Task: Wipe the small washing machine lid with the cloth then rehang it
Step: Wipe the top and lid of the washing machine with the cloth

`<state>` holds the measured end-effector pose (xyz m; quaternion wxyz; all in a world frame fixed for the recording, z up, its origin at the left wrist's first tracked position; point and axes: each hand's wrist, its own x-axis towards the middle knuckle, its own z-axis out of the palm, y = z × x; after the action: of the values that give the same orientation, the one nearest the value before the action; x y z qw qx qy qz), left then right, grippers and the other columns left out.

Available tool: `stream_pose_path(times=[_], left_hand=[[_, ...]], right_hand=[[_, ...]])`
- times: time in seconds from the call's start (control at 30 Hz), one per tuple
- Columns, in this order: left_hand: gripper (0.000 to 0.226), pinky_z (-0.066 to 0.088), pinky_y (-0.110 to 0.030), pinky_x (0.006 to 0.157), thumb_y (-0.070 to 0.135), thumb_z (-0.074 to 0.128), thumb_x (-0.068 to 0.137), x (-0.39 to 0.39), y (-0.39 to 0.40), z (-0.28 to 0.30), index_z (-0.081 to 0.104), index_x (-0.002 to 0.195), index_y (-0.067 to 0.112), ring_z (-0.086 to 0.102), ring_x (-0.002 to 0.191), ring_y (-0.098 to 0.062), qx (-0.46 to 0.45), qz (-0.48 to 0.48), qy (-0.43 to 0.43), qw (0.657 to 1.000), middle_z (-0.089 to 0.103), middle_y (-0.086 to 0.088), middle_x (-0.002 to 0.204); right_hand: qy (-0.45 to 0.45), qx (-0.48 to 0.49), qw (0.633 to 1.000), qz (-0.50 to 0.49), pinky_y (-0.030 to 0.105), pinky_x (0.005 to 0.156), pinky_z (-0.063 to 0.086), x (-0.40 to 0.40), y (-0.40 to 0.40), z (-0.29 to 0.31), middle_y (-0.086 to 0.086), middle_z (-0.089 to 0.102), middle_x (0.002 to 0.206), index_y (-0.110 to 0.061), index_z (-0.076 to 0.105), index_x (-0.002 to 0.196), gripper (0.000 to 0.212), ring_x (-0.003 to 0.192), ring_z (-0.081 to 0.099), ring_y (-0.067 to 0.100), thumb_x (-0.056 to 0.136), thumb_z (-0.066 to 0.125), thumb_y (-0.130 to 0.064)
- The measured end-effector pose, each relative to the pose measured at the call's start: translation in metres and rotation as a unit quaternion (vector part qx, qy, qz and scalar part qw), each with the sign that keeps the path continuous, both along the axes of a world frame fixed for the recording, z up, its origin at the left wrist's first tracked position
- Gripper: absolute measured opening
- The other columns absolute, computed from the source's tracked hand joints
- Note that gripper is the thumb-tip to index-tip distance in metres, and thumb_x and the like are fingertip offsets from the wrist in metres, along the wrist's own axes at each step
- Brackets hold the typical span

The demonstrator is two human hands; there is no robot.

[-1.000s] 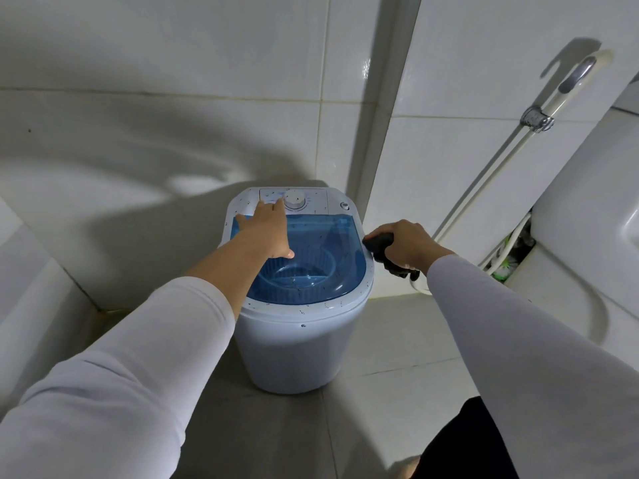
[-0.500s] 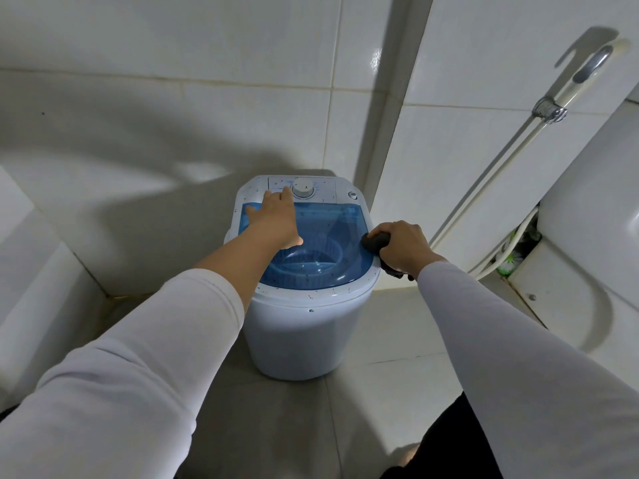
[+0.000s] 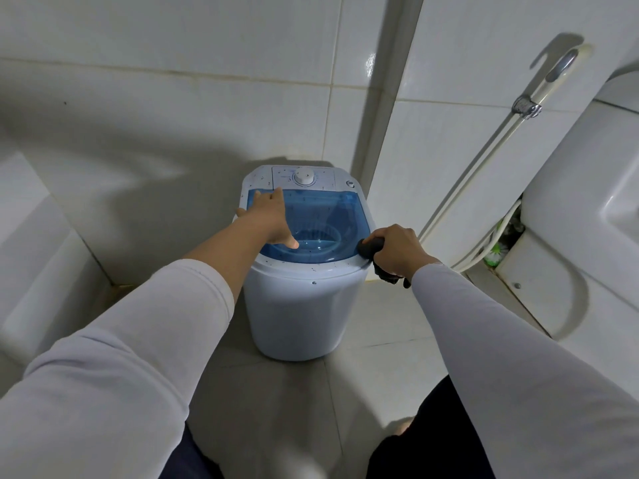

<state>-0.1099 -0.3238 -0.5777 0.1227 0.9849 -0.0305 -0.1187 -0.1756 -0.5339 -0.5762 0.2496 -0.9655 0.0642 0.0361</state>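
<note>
The small washing machine [image 3: 304,271] stands on the floor at the middle of the frame, its blue see-through lid [image 3: 321,216] on top, closed and speckled with dark spots, as is the white rim around it. The left hand [image 3: 269,216] lies flat on the lid's left part, fingers straight and reaching toward the upper edge of the lid near the dial [image 3: 304,177] — it presses or steadies, gripping nothing. The right hand [image 3: 397,250] is curled round a dark cloth [image 3: 370,247], bunched in the fist, with a tail of it hanging below the wrist; the wad touches the lid's lower right edge, right at the rim. So the cloth sits at the right border of the surface to be cleaned, and the whole lid lies to the left of and above it in the frame. The lid's longer run goes from the dial end down toward the viewer, so strokes would likely sweep leftward across it — toward the left hand, which would probably need to shift out of the way.
</note>
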Motion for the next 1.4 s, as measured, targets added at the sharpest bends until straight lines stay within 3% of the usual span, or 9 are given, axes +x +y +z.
stream_pose_path(times=[0.17, 0.37, 0.5, 0.73, 1.13, 1.4], left_hand=[[0.119, 0.009, -0.057, 0.116, 0.037, 0.078, 0.075, -0.009, 0.004, -0.005, -0.009, 0.152, 0.013, -0.010, 0.149, -0.027, 0.021, -0.007, 0.010, 1.000, 0.000, -0.007, 0.161], [0.116, 0.014, -0.059, 0.116, 0.037, 0.079, 0.073, -0.012, 0.002, -0.007, -0.003, 0.152, 0.013, 0.003, 0.148, -0.030, 0.031, -0.016, -0.030, 0.999, 0.013, -0.009, 0.158], [0.116, 0.011, -0.060, 0.116, 0.036, 0.080, 0.073, -0.012, 0.002, -0.008, -0.002, 0.152, 0.013, -0.002, 0.149, -0.030, 0.026, -0.023, -0.038, 0.999, 0.011, -0.010, 0.159], [0.121, 0.009, -0.061, 0.114, 0.042, 0.079, 0.072, -0.010, 0.009, -0.010, -0.007, 0.152, 0.013, -0.005, 0.149, -0.029, 0.013, -0.035, -0.040, 0.998, 0.007, -0.009, 0.161], [0.122, 0.009, -0.062, 0.114, 0.046, 0.078, 0.071, -0.002, 0.016, -0.015, -0.007, 0.152, 0.016, -0.002, 0.149, -0.028, 0.002, -0.062, -0.059, 0.996, 0.007, -0.008, 0.161], [0.123, 0.007, -0.060, 0.115, 0.049, 0.078, 0.070, -0.002, 0.015, -0.019, -0.009, 0.152, 0.018, -0.003, 0.149, -0.026, 0.000, -0.050, -0.066, 0.997, 0.006, -0.007, 0.161]], right_hand=[[0.003, -0.009, 1.000, 0.007, 0.025, 0.075, 0.044, -0.012, 0.013, -0.002, 0.012, 0.063, 0.116, -0.014, 0.069, 0.110, 0.036, 0.085, 0.050, 0.021, 0.085, 0.049, 0.002], [0.014, -0.025, 0.999, 0.018, 0.034, 0.088, 0.054, -0.018, 0.029, -0.004, 0.013, 0.065, 0.114, -0.012, 0.070, 0.110, 0.034, 0.099, 0.061, 0.029, 0.083, 0.052, -0.001], [0.023, -0.025, 0.999, 0.029, 0.033, 0.077, 0.055, -0.019, 0.043, -0.005, 0.013, 0.063, 0.109, -0.008, 0.069, 0.108, 0.029, 0.086, 0.060, 0.026, 0.084, 0.053, -0.004], [0.037, -0.070, 0.994, 0.073, 0.028, 0.077, 0.046, -0.013, 0.068, -0.011, 0.015, 0.062, 0.112, -0.005, 0.061, 0.114, 0.029, 0.086, 0.052, 0.021, 0.086, 0.058, -0.011], [0.020, -0.110, 0.983, 0.143, 0.029, 0.085, 0.048, -0.008, 0.097, -0.013, 0.015, 0.064, 0.109, -0.005, 0.059, 0.116, 0.031, 0.085, 0.054, 0.020, 0.086, 0.060, -0.013], [-0.014, -0.155, 0.965, 0.212, 0.033, 0.092, 0.050, -0.016, 0.107, -0.017, 0.015, 0.063, 0.111, -0.009, 0.059, 0.123, 0.038, 0.099, 0.061, 0.027, 0.085, 0.060, -0.007]])
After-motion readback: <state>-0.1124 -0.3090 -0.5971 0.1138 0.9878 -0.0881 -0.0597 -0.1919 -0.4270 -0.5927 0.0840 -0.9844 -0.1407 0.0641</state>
